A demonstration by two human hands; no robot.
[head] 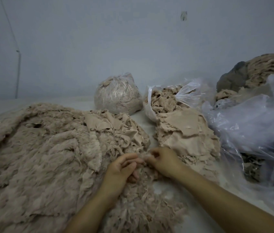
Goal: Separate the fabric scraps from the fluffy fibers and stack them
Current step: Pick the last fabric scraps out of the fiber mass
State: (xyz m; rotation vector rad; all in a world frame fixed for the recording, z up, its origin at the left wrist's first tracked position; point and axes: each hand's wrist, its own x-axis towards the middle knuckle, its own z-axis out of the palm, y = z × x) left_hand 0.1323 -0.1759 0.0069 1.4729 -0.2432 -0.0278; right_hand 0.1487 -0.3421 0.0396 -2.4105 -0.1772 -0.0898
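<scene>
Your left hand (122, 167) and right hand (162, 161) pinch one small beige fibre-covered scrap (143, 157) between them, likely to tear fluff from backing. Stack of peeled beige fabric scraps (185, 132) sits just beside right hand, within easy drop. Large beige fluffy fibre heap (40, 148) lies left.

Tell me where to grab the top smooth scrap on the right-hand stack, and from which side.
Judging by its pose, pinch the top fabric scrap at its ragged near edge, coming from the near side where the right hand already works. It lies flat on the stack of scraps, so only an edge offers a lip. The open plastic bag crowds the far side.
</scene>
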